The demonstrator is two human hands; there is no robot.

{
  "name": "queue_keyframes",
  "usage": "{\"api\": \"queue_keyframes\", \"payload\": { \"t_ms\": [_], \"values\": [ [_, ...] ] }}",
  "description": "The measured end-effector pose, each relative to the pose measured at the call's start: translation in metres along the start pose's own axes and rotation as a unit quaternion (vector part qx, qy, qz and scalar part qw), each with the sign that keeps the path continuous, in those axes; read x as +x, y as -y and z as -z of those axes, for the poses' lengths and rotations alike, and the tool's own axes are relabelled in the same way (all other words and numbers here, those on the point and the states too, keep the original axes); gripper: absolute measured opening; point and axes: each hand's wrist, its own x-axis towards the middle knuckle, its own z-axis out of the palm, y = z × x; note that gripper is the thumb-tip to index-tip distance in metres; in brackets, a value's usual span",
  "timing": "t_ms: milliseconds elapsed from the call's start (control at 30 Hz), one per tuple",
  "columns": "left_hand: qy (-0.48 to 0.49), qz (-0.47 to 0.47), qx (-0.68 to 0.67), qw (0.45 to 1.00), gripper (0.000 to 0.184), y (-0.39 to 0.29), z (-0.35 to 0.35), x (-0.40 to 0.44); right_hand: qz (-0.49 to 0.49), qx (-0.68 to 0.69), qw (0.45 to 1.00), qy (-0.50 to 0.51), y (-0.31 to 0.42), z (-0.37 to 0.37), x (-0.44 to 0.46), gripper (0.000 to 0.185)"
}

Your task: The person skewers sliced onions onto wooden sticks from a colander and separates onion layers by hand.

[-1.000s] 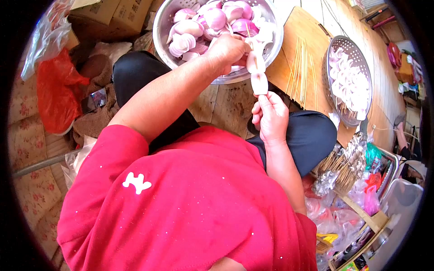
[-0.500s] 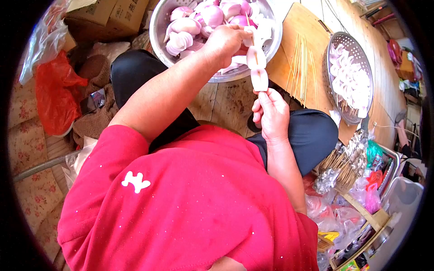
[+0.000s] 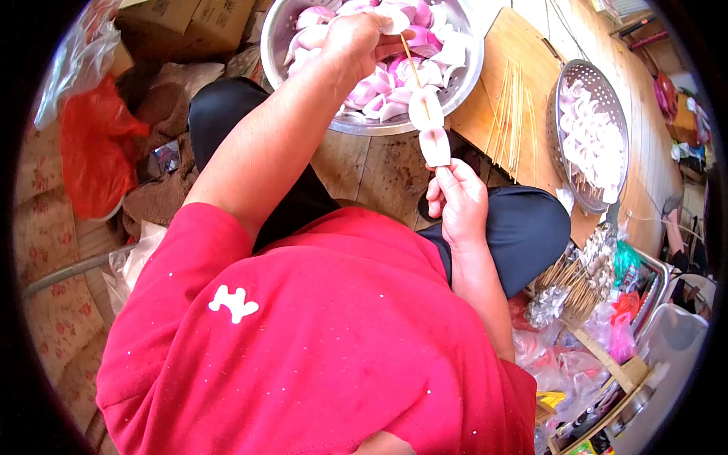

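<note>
My right hand (image 3: pixel 458 199) pinches the lower end of a wooden skewer (image 3: pixel 410 61). Two pale onion pieces (image 3: pixel 426 111) are threaded on it, the lower one right above my fingertips. Higher up, my left hand (image 3: pixel 362 39) holds another onion piece (image 3: pixel 394 18) at the skewer's upper end; whether the tip has pierced it I cannot tell. Below that hand lies a perforated metal bowl (image 3: pixel 469 76) with purple and white onion pieces (image 3: pixel 379 91).
Bare skewers (image 3: pixel 513 114) lie on a wooden board (image 3: pixel 489 45) to the right. Beyond them stands a colander (image 3: pixel 559 144) with threaded onions. Foil-wrapped skewers (image 3: pixel 580 284) and plastic bags are at the lower right. A red bag (image 3: pixel 98 152) and cardboard boxes (image 3: pixel 186 30) are at the left.
My left hand has moved up and left, away from the threaded pieces, and now holds an onion piece at the skewer's upper end. My right hand keeps its grip, slightly lower.
</note>
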Motion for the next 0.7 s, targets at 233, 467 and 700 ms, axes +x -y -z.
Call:
{"api": "queue_keyframes", "payload": {
  "t_ms": [233,467,700],
  "values": [
    [0.003,0.009,-0.019,1.0,0.02,0.006,0.017,0.019,0.003,0.01,1.0,0.018,-0.001,0.002,-0.002,0.015],
    [0.003,-0.006,0.007,1.0,0.019,0.007,0.011,0.008,-0.002,-0.007,1.0,0.016,-0.002,0.004,-0.002,0.015],
    [0.004,-0.012,0.051,0.999,0.019,0.01,0.004,-0.001,-0.002,-0.004,1.0,0.017,-0.003,0.005,-0.003,0.016]
  ]
}}
